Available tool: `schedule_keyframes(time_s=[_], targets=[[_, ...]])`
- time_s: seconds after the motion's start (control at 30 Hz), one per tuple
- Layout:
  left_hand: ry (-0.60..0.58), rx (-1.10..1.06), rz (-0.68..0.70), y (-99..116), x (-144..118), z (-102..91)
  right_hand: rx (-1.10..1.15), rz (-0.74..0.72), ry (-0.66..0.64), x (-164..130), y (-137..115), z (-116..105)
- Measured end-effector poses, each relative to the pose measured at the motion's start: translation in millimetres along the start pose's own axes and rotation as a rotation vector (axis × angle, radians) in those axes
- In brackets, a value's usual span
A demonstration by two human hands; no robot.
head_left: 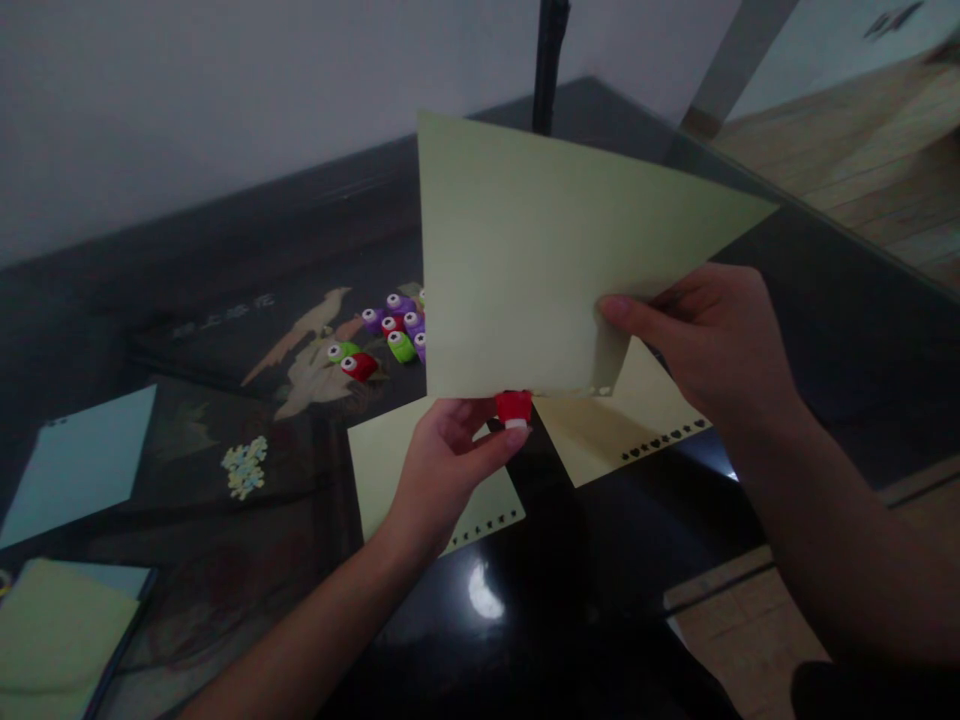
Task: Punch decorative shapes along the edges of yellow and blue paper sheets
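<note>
My left hand (454,455)'s pinching a little red punch (514,408) just below centre frame, right hand (712,335)'s got the pale green sheet (525,250) thumb-and-fingers above it.

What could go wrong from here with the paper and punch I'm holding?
Your right hand grips the raised sheet at one side, so it might bend. If your left hand slips, the red punch at the sheet's lower edge could cut crookedly. A bump could scatter the loose cutouts.

Single head view, facing forward-down over table (585,560).
</note>
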State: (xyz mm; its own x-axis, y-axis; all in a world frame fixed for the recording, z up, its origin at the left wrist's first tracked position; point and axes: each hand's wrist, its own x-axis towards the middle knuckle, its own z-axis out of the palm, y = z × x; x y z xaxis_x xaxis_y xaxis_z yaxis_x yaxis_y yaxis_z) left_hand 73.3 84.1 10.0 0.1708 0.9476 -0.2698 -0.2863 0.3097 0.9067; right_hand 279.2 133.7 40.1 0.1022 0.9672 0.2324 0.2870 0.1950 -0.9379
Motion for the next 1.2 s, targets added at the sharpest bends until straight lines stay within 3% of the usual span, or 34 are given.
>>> schedule_keyframes(time_s=[0.5,0.73,1.2], targets=[[0.007,0.036,0.058,-4.9,-0.1,-2.5,-0.037,-0.041,0.016,-3.6,2.0,2.0],[0.008,0.046,0.059,-5.9,0.4,-3.2,-0.073,-0.164,0.1,-2.0,9.0,5.2],[0.026,-0.004,0.044,-7.9,1.0,1.1,-0.07,-0.131,0.085,-4.0,6.7,8.2]])
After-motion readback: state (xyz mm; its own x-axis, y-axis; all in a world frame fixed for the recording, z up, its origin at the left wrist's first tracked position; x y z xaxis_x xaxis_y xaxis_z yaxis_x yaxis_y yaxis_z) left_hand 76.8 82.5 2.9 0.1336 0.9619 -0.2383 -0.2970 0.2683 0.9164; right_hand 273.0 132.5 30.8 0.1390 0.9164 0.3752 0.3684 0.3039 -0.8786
